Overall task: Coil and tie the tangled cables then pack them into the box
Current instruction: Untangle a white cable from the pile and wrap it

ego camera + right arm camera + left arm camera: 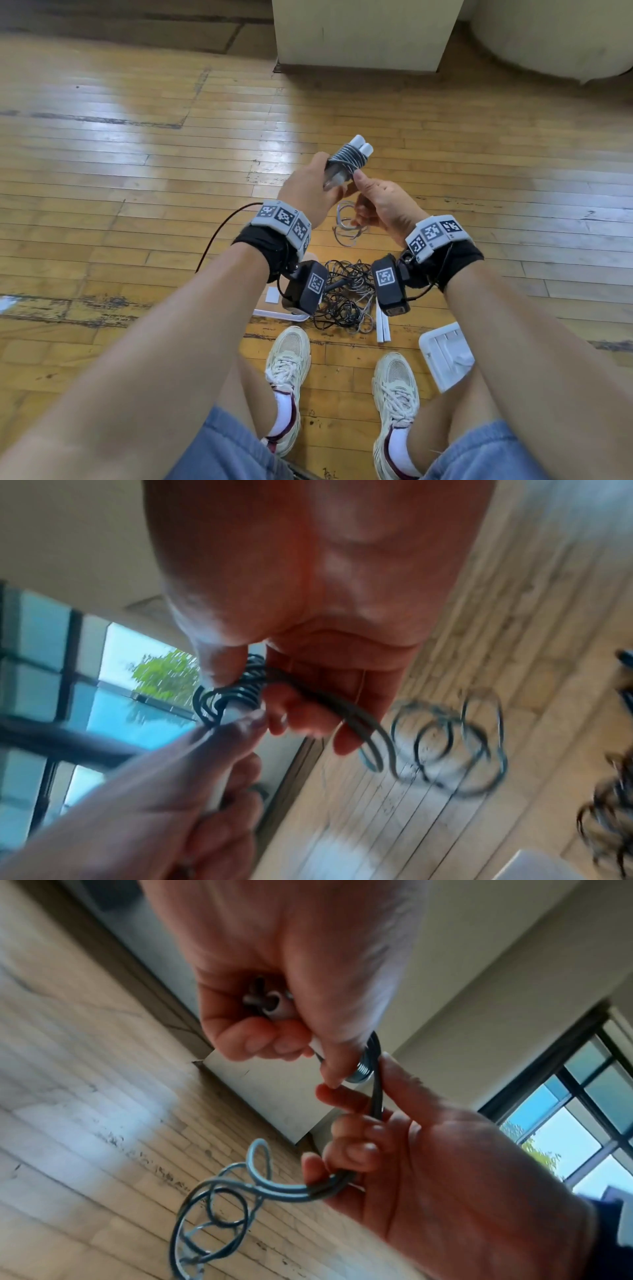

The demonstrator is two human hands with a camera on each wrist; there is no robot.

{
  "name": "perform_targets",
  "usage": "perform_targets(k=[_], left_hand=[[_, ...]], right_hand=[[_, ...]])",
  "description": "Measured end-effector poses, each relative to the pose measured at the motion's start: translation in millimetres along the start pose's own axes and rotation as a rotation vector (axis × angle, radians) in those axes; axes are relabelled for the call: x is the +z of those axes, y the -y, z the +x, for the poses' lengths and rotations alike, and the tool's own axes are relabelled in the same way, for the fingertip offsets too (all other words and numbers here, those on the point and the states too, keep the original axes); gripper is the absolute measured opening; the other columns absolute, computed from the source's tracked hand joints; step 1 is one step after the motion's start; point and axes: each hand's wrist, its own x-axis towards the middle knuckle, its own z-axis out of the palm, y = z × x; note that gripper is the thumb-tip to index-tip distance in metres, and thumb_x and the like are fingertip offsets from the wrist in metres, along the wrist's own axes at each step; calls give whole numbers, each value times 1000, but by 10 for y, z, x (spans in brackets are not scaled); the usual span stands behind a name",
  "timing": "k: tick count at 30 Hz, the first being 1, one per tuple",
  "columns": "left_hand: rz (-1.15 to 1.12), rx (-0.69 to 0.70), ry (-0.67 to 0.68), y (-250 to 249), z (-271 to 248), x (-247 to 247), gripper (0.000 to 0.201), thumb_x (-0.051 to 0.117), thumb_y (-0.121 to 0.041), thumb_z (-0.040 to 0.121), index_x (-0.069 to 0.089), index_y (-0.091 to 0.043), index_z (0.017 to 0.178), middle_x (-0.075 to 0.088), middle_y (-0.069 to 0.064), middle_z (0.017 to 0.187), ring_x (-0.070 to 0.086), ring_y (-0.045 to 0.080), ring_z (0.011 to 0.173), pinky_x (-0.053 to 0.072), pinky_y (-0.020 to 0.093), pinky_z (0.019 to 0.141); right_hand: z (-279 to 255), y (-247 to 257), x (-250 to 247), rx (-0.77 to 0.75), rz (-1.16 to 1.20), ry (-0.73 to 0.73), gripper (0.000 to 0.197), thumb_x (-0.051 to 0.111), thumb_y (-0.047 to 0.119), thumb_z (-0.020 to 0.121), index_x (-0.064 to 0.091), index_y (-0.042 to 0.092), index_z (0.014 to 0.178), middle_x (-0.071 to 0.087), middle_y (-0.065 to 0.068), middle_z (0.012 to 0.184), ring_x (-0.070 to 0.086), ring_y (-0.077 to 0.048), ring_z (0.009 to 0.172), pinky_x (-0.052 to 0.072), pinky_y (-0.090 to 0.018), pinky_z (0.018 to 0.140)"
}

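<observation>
My left hand (315,192) grips two white handles (358,145) held side by side, with grey cable (346,159) wound in tight turns around them. My right hand (380,209) sits just below and right of them, with fingers and thumb curled round the free run of that cable (375,1096). The unwound grey cable hangs from it in loose loops (347,224) above the floor. In the right wrist view the wound turns (240,691) lie between both hands. A white box (445,356) lies on the floor by my right foot.
A tangle of black and grey cables (346,294) lies on the wooden floor ahead of my shoes. A pair of white handles (383,325) rests beside it, and a white tray (281,313) to its left. A cream pillar (363,34) stands further back.
</observation>
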Motion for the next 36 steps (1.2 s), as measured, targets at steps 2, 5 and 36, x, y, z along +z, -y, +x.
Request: perform_targets(k=[2,5,36], left_hand=[[136,0,-26,1,-1,-3,35,59,-28,96,45,-17,126,60,4,95,57,28,79,44,36,67],[279,0,-43,9,-28,13,35,56,-27,98,43,-16,129,51,2,89,49,25,74,36,34,66],[-9,-3,46,-183,-26,134,31,50,-25,102,44,-5,125,63,13,102,61,29,82,49,38,67]], right_hand=[[-11,-2,-17,-79,-114,-38,51,40,42,106,63,-4,106,41,0,55,40,-14,50,46,-32,62],[-52,19,-29,-136,-186,-108,62,33,48,106,68,-1,91,57,-5,62,52,-16,54,49,-29,60],[-105,122,-143,-112,-124,-30,29,47,23,106,61,9,85,51,5,60,38,-5,48,30,-18,46]])
